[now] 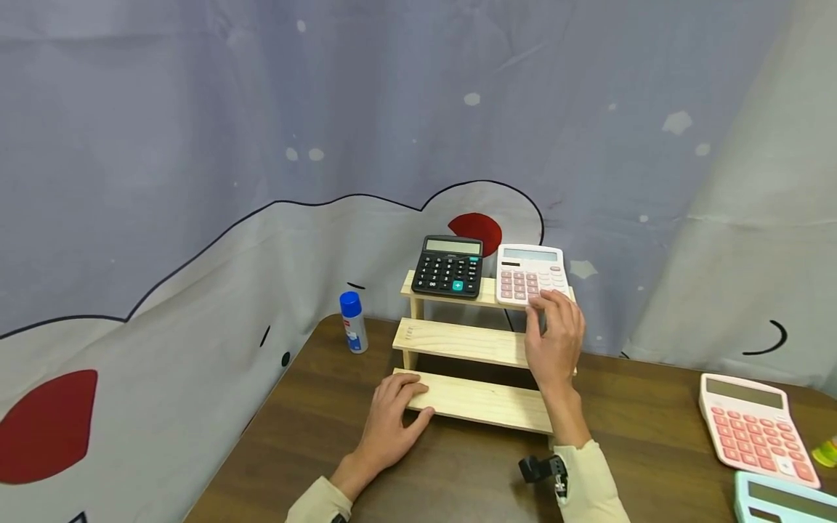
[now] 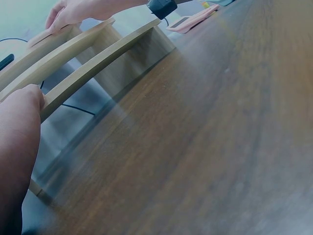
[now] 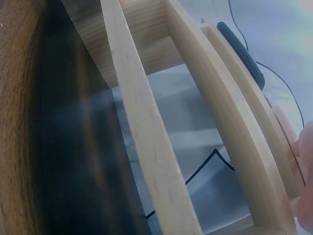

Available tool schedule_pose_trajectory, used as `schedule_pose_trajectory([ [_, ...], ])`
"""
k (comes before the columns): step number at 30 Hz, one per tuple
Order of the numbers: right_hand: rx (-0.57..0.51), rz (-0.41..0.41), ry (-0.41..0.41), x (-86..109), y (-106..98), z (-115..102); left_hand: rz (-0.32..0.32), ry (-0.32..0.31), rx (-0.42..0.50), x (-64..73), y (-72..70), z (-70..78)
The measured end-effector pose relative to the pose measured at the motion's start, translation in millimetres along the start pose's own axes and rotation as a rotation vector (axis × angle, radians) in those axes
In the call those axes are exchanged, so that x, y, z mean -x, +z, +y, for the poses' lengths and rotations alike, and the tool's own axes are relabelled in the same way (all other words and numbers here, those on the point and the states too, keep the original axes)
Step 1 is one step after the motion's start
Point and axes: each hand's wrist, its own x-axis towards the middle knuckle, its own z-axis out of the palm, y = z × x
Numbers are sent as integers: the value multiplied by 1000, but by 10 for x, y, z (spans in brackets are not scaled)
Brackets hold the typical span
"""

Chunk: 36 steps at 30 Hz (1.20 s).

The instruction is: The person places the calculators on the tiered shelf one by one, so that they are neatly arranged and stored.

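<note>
On the top step of a three-tier wooden display stand [image 1: 464, 341], a white calculator with pink keys [image 1: 531, 270] leans back beside a black calculator [image 1: 448, 265]. My right hand [image 1: 556, 338] pinches the white calculator at its lower right edge, fingers over the keys and thumb at the front edge. In the right wrist view, only part of that hand [image 3: 305, 166] shows at the right border. My left hand [image 1: 392, 421] rests on the left end of the bottom step, fingers on top and thumb by its front edge. The left wrist view shows it at the bottom board [image 2: 102, 68].
A blue-capped spray can [image 1: 354, 323] stands left of the stand on the brown wooden table [image 1: 628, 421]. At the right lie a pink calculator [image 1: 755, 428] and a light blue calculator [image 1: 785, 500], with a yellow-green item [image 1: 827, 452] by them. A patterned curtain [image 1: 366, 109] hangs behind.
</note>
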Motion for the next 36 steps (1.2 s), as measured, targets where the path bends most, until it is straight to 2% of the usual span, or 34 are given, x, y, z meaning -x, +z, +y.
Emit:
schedule_pose_trajectory([
  [10, -35, 3, -34, 23, -20, 10, -3, -13, 10, -3, -11, 12],
  [17, -43, -21, -48, 44, -26, 40, 21, 16, 9, -9, 9, -7],
  [24, -34, -46, -76, 83, -50, 76, 24, 6, 14, -25, 31, 1],
  [31, 36, -83, -70, 232, -265, 138, 9, -10, 29, 10, 47, 27],
  [36, 45, -115, -53, 251, -549, 213, 28, -15, 36, 9, 51, 10],
])
